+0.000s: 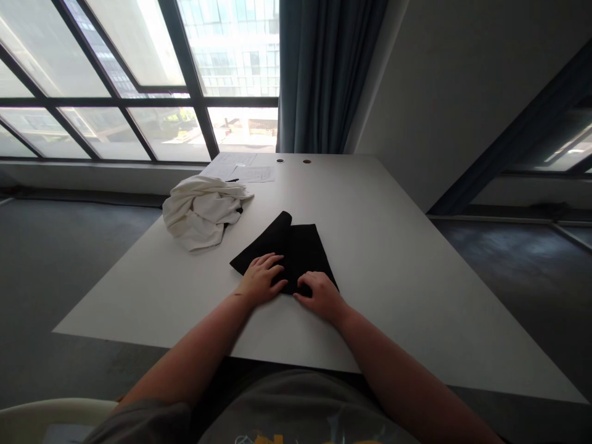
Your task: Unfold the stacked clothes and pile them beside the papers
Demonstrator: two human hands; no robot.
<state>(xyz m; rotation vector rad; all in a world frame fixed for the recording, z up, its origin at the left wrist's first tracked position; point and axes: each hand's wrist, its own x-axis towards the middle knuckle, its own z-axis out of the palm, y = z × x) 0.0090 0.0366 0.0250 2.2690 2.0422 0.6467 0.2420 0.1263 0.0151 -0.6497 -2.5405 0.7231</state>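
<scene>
A black cloth (pixel 308 250) lies on the white table in front of me, its left part folded over at a slant with a rounded fold at the top. My left hand (pixel 263 279) rests on the folded left part, fingers spread and pointing right. At the near right edge of the cloth is my right hand (pixel 319 295), its fingers curled and the thumb close to the fingertips, pinching the edge. Just what lies between those fingertips is partly hidden by the hand.
A crumpled white cloth (pixel 201 213) lies on the table (pixel 393 296) at the left, with something dark under its right side. Behind it are printed papers (pixel 254 174) and a black pen (pixel 232 180). Two round holes mark the far end. A pale chair (pixel 55 410) stands at lower left.
</scene>
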